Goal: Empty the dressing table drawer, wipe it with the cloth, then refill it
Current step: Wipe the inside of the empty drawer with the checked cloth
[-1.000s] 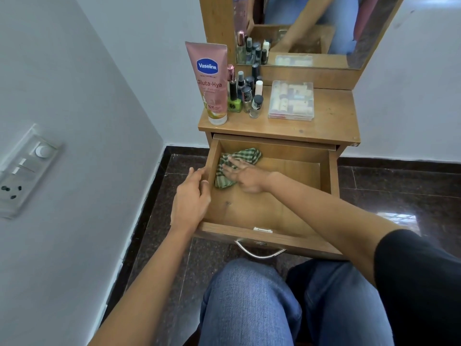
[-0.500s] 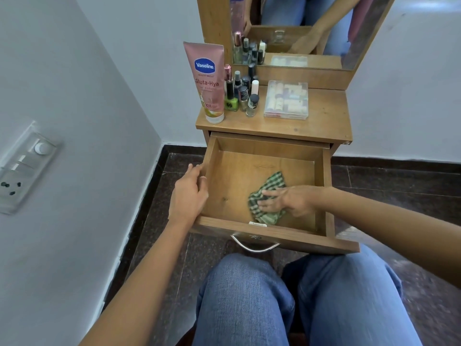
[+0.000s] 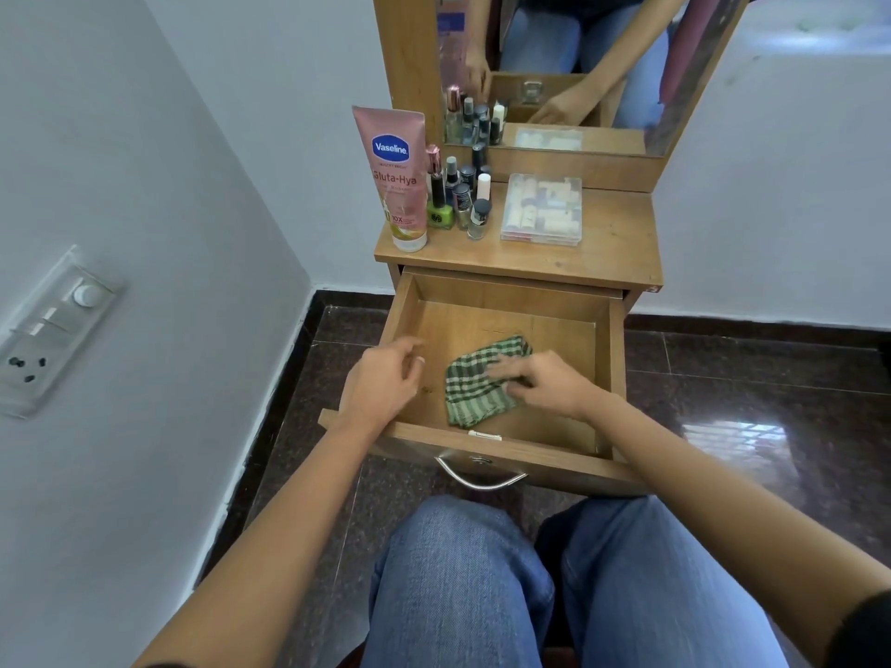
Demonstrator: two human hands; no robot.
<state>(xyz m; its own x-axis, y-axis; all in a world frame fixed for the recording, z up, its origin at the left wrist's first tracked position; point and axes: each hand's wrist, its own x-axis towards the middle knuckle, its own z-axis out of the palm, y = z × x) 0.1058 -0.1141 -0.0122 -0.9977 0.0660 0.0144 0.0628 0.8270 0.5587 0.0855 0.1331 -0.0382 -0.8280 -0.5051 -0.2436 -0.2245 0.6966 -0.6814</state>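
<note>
The wooden drawer (image 3: 610, 359) is pulled out, and only a green checked cloth (image 3: 475, 385) lies on its floor near the front. My right hand (image 3: 545, 383) rests on the cloth's right side, fingers bent and pressing on it. My left hand (image 3: 381, 383) hovers over the drawer's left wall, fingers loosely curled, holding nothing. On the tabletop (image 3: 612, 243) stand a pink Vaseline tube (image 3: 398, 180), several small bottles (image 3: 463, 197) and a clear plastic box (image 3: 542, 208) of small items.
A mirror (image 3: 578, 65) rises behind the tabletop. The white wall with a switch panel (image 3: 53, 330) runs close on the left. My knees in blue jeans (image 3: 463, 580) sit just under the drawer's metal handle (image 3: 479, 479). Dark tiled floor lies on the right.
My right hand has dragged the cloth from the drawer's back left corner to its front middle. My left hand has let go of the drawer's left wall and lifted slightly.
</note>
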